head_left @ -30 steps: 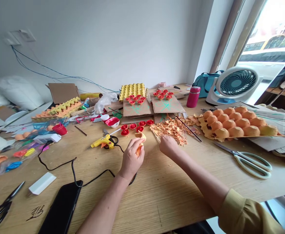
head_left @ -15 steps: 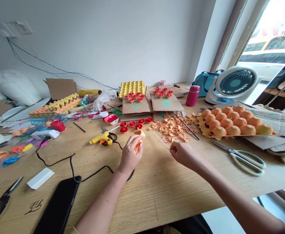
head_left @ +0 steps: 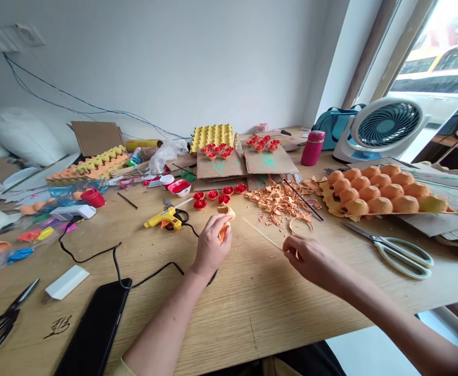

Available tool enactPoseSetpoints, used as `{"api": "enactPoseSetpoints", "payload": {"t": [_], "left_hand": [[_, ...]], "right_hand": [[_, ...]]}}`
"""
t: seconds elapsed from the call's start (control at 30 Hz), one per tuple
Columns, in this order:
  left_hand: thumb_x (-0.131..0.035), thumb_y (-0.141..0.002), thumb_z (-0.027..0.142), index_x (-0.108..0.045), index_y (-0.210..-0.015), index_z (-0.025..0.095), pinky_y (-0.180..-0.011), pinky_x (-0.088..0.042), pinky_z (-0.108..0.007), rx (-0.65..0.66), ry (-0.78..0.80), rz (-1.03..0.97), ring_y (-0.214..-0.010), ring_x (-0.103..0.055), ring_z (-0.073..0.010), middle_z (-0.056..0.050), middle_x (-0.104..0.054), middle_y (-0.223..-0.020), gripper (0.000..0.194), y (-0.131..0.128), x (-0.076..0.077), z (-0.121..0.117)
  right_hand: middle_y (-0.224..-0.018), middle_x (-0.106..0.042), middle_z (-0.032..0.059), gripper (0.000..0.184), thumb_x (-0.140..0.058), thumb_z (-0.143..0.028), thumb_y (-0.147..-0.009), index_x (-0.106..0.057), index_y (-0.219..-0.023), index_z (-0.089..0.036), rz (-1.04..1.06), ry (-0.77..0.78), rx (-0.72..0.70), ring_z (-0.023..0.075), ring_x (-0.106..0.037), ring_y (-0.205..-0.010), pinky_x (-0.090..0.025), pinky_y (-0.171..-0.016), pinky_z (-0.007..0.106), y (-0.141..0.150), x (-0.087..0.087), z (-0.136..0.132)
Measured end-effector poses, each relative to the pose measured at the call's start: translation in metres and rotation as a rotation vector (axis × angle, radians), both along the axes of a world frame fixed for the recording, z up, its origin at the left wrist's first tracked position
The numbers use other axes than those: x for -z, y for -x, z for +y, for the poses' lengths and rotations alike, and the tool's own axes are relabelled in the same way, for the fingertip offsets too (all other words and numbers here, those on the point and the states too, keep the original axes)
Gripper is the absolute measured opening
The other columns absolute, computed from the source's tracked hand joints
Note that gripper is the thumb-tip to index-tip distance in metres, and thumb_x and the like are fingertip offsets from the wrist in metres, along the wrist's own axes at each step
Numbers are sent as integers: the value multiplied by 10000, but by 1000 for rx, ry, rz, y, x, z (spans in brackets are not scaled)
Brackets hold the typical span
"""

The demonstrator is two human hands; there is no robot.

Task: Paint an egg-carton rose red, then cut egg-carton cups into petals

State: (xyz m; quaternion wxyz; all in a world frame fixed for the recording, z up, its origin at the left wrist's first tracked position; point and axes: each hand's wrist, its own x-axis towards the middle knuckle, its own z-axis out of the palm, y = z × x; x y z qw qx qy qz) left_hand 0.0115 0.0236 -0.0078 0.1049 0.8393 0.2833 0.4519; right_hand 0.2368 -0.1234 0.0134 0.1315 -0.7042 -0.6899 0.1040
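Observation:
My left hand (head_left: 212, 246) is closed around an orange egg-carton cup piece (head_left: 225, 211), which sticks out above the fingers. My right hand (head_left: 309, 261) pinches the near end of a thin pale stick (head_left: 263, 234). That stick points away to the left, towards the cup piece but apart from it. Just beyond the left hand stand several small red paper flowers (head_left: 223, 199). A pile of orange carton scraps (head_left: 281, 201) lies past the right hand, with a curled strip (head_left: 301, 225) at its near edge.
A yellow glue gun (head_left: 163, 218) with a black cord lies left of my hands. Green-handled scissors (head_left: 404, 256) and an orange egg tray (head_left: 381, 193) are at the right. A phone (head_left: 93, 326) lies near the front. Cardboard with red flowers (head_left: 221, 166) stands behind.
My right hand has moved right and slightly nearer, drawing the thin stick away from the scrap pile. The left hand stays on the cup piece. The view has shifted slightly.

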Motion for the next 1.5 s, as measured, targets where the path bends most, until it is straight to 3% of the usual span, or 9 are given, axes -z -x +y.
{"api": "enactPoseSetpoints", "payload": {"t": [0.1, 0.17, 0.3, 0.47, 0.7, 0.97, 1.13, 1.33, 1.5], "left_hand": [[-494, -909, 81, -624, -1147, 202, -963, -520, -330, -15, -1, -12, -1060, -634, -188, -74, -660, -1124, 298, 0, -3, 0], [-498, -900, 71, -624, -1148, 202, -959, -521, -327, -23, 0, -19, -1057, -635, -188, -71, -661, -1120, 307, 1, -4, -1], [-502, -891, 56, -620, -1155, 201, -964, -519, -325, -24, -6, -13, -1058, -635, -186, -67, -660, -1120, 323, 1, -5, 0], [-498, -898, 59, -613, -1162, 195, -961, -521, -327, -32, -20, 0, -1066, -631, -189, -75, -654, -1125, 319, 2, -2, 1], [-500, -899, 63, -622, -1164, 196, -958, -520, -320, -8, -4, 12, -1058, -636, -188, -72, -655, -1119, 320, 1, 1, 3], [-471, -916, 83, -596, -1189, 200, -953, -521, -322, 74, -10, 137, -1070, -638, -196, -81, -646, -1127, 322, -3, 2, -6], [-451, -919, 82, -579, -1186, 186, -883, -538, -321, 144, -55, 351, -1025, -653, -203, -87, -648, -1153, 314, -11, 4, -14], [-466, -894, 79, -594, -1109, 175, -796, -549, -358, 216, -168, 632, -937, -660, -234, -89, -670, -1102, 268, -38, -1, -15], [-491, -871, 74, -592, -1071, 184, -770, -562, -345, 232, -166, 661, -917, -664, -226, -95, -640, -1140, 250, -57, -6, -12]], "right_hand": [[-854, -629, 30, 222, -387, -142, -965, -577, -868, -205, -14, 23, -265, 129, -569, -665, -413, -635, 246, 8, 3, -34], [-854, -613, 39, 230, -376, -105, -954, -564, -864, -201, -124, 13, -352, 139, -548, -653, -396, -621, 256, 6, 9, -41], [-868, -602, 56, 183, -415, -88, -934, -557, -872, -184, -230, -51, -242, 135, -539, -664, -388, -625, 241, -22, 21, -9], [-929, -609, 104, 172, -393, -99, -949, -555, -934, -155, -258, -120, -89, 168, -550, -767, -380, -655, 256, -61, 15, 36], [-942, -628, 67, 161, -424, -199, -981, -569, -914, -183, -255, -98, -131, 145, -553, -738, -386, -646, 247, -62, 15, 28], [-945, -645, 86, 186, -421, -216, -975, -602, -945, -182, -311, -167, 47, 182, -605, -792, -378, -603, 251, -74, 23, 53], [-1091, -634, 95, 229, -428, -316, -993, -590, -1106, -201, -332, -267, 189, 197, -622, -893, -440, -693, 270, -89, 18, 14], [-997, -627, 174, 218, -437, -248, -956, -631, -992, -155, -438, -357, 449, 279, -601, -929, -447, -800, 376, -154, 20, -66], [-913, -632, 142, 222, -449, -312, -943, -616, -922, -167, -427, -323, 429, 257, -621, -841, -471, -785, 367, -184, 40, -88]]}}
